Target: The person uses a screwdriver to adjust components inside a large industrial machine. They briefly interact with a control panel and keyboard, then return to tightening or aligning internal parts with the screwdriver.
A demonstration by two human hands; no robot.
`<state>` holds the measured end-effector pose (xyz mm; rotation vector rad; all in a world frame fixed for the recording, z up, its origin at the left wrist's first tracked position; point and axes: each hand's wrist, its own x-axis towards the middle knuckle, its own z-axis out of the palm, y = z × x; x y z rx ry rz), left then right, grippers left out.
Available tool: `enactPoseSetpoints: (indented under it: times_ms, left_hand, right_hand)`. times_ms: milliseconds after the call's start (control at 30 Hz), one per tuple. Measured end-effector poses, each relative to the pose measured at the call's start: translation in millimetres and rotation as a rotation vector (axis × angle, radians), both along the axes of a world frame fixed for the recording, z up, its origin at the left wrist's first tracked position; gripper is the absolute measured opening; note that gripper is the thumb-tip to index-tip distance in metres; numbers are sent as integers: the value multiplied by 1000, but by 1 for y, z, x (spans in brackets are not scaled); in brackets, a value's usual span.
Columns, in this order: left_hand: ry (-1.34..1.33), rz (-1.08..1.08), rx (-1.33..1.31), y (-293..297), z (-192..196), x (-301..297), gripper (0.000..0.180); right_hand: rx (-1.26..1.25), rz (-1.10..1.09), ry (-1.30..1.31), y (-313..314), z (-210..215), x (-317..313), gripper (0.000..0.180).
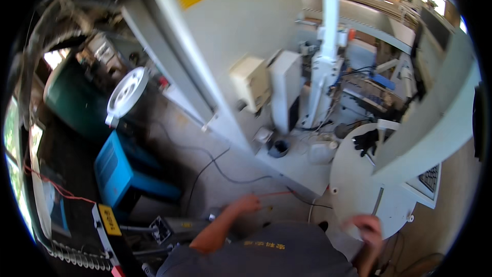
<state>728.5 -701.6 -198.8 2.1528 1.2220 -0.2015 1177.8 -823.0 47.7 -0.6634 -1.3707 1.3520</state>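
My left hand (247,204) is closed in front of my body, over the floor. A thin red rod or cord (274,193) runs rightward from beside its fingers. Whether the hand grips it, I cannot tell. My right hand (366,225) is at the near edge of a round white table (353,184), its fingers bent and smeared by motion. Whether it touches the table or holds anything does not show. On the tabletop lie a black glove (366,142), a long narrow slot or bar (378,201) and a white keyboard panel (429,180).
A blue plastic stool (115,161) stands at the left, below a round white fan-like part (127,92). Dark cables (225,174) cross the floor. A tall grey cabinet (246,15) rises ahead, near a white plastic jug (322,152). A thick pale column (435,128) overhangs the table.
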Motion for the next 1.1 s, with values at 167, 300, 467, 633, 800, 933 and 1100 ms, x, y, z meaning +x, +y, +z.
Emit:
enactPoseSetpoints:
  times_ms: [167,300,467,633,800,933,1100]
  left_hand:
    - [-467,320,-87,-4,186,-54,21]
    - [-779,516,58,-4,249,-123,15]
    - [-1114,988,518,-9,262,-214,26]
    - [-1025,1421,1029,-7,269,-306,35]
    - [-542,1578,1497,10,290,-377,37]
    - [-751,1727,1964,-52,339,-491,29]
    - [-341,1952,1797,-15,296,-558,23]
  right_hand:
    - [180,28,-740,114,-74,-199,57]
    - [192,337,-533,156,-103,-314,52]
    - [13,579,-452,201,-104,-428,25]
    - [114,674,-408,241,-86,-536,17]
    - [272,764,-368,290,-57,-637,14]
    - [33,766,-431,333,-92,-683,17]
    - [-276,850,-440,400,-135,-750,23]
